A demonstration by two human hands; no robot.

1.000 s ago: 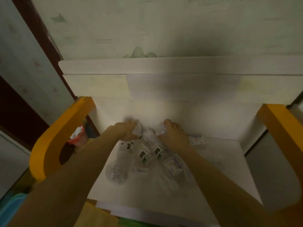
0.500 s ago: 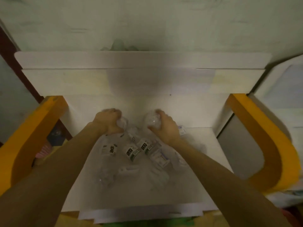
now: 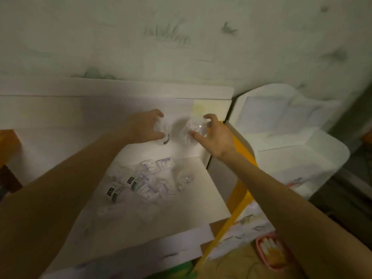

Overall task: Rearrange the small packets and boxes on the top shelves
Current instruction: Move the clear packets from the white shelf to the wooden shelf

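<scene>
Both hands are lifted above the shelf (image 3: 197, 200). The left hand (image 3: 144, 127) curls round a clear packet (image 3: 163, 130); the right hand (image 3: 215, 135) grips another clear packet (image 3: 194, 129). More packets and boxes (image 3: 149, 180) lie below on the shelf. This looks like the carrying step; next they need setting down somewhere tidy.

- The left hand (image 3: 144, 126) is reaching forward and up from the lower left, its forearm running bare and long behind it — fingers curling over the top and thumb underneath, pinching a clear packet (image 3: 163, 132).
- The right hand (image 3: 214, 135) is coming in from the lower right, wrist bent slightly inward — fingers arching above and thumb below, gripping another clear packet (image 3: 192, 130).
- Both hands are sitting level, near each other but apart.
</scene>
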